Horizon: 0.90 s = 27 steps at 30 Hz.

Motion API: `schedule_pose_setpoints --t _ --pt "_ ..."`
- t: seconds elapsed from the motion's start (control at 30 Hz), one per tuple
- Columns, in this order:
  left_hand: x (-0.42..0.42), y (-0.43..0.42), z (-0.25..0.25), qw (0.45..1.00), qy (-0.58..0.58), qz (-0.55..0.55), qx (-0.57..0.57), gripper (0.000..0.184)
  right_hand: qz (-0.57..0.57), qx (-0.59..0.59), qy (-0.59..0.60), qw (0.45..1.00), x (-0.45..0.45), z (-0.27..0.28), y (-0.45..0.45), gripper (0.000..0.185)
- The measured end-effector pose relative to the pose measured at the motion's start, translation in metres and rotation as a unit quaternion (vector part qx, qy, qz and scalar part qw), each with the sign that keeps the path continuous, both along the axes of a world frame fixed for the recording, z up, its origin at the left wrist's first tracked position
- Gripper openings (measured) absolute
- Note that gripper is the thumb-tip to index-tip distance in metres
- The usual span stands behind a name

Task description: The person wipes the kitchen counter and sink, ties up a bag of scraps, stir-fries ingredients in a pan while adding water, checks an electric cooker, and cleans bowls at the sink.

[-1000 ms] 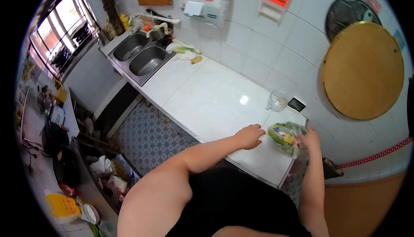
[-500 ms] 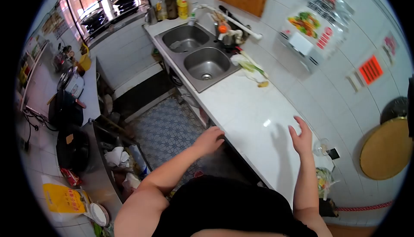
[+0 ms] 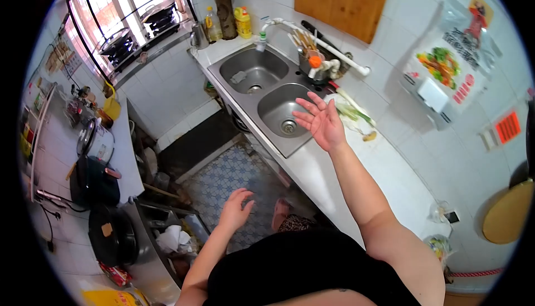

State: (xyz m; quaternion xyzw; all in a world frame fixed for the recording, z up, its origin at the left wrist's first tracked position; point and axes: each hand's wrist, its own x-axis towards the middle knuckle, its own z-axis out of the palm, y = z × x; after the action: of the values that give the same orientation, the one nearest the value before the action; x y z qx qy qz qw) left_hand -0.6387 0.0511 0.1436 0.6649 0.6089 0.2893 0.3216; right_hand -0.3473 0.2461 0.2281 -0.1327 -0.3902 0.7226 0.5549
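My right hand (image 3: 322, 122) reaches over the front edge of the steel double sink (image 3: 287, 149), palm turned up and fingers spread, with nothing in it. Just to its right on the counter lies a long green-and-white vegetable (image 3: 362, 117), like a leek or scallion, partly hidden behind the hand. My left hand (image 3: 237, 210) hangs over the tiled floor, fingers loosely bent and apart, holding nothing. A grey object (image 3: 238, 77) rests in the far basin (image 3: 259, 71); the near basin is partly covered by my right hand.
Behind the sink are a white tap (image 3: 284, 23) and a holder of utensils (image 3: 304, 47). Yellow bottles (image 3: 243, 23) stand in the corner. A wooden board (image 3: 341, 2) hangs on the wall. Along the left are a black pot (image 3: 111, 236) and a dark appliance (image 3: 93, 180).
My right hand has moved from above the counter forward and left to the near basin, opening palm up. My left hand has dropped back from the counter edge. The view has shifted towards the sink.
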Motion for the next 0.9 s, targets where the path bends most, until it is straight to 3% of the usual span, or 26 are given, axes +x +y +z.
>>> schedule_pose_setpoints --t 0.1,0.13,0.17,0.2,0.3,0.4,0.53,0.67,0.73,0.8,0.9 --pt "-0.015 0.051 0.002 1.0 0.014 -0.016 -0.009 0.028 0.014 -0.024 -0.006 1.0 -0.018 -0.048 0.075 0.064" --pt "-0.022 0.074 -0.001 0.999 0.036 -0.028 -0.003 0.028 -0.003 -0.032 -0.306 0.952 -0.025 -0.081 0.111 0.065" --pt "-0.029 0.095 -0.003 0.998 0.058 -0.04 -0.002 0.027 -0.013 -0.039 -0.577 0.816 -0.033 -0.127 0.151 0.066" --pt "-0.036 0.117 -0.003 0.996 0.077 -0.053 -0.002 0.027 -0.017 -0.039 -0.797 0.602 -0.04 -0.157 0.18 0.067" --pt "-0.054 0.188 0.013 0.989 0.124 -0.069 -0.04 0.026 -0.125 0.018 -0.722 0.68 -0.05 -0.188 0.194 0.068" --pt "-0.071 0.264 0.015 0.992 0.094 -0.08 -0.008 0.027 0.007 -0.111 -0.725 0.679 -0.047 -0.234 0.216 0.058" --pt "-0.074 0.371 0.016 0.991 0.106 -0.082 -0.011 0.03 -0.06 -0.037 -0.729 0.681 -0.051 -0.266 0.211 0.047" --pt "-0.073 0.492 -0.006 0.986 0.105 -0.128 -0.014 0.032 -0.13 -0.046 -0.661 0.737 -0.062 -0.223 0.232 0.04" --pt "-0.074 0.561 -0.032 0.953 0.217 -0.207 -0.051 0.032 -0.184 -0.025 -0.637 0.748 -0.078 -0.188 0.252 0.036" --pt "-0.076 0.626 -0.092 0.896 0.308 -0.32 -0.008 0.03 -0.26 0.006 -0.628 0.734 -0.102 -0.143 0.286 0.032" --pt "-0.049 0.696 -0.16 0.832 0.378 -0.4 -0.065 0.032 -0.394 0.141 -0.622 0.662 -0.138 -0.094 0.356 0.033"
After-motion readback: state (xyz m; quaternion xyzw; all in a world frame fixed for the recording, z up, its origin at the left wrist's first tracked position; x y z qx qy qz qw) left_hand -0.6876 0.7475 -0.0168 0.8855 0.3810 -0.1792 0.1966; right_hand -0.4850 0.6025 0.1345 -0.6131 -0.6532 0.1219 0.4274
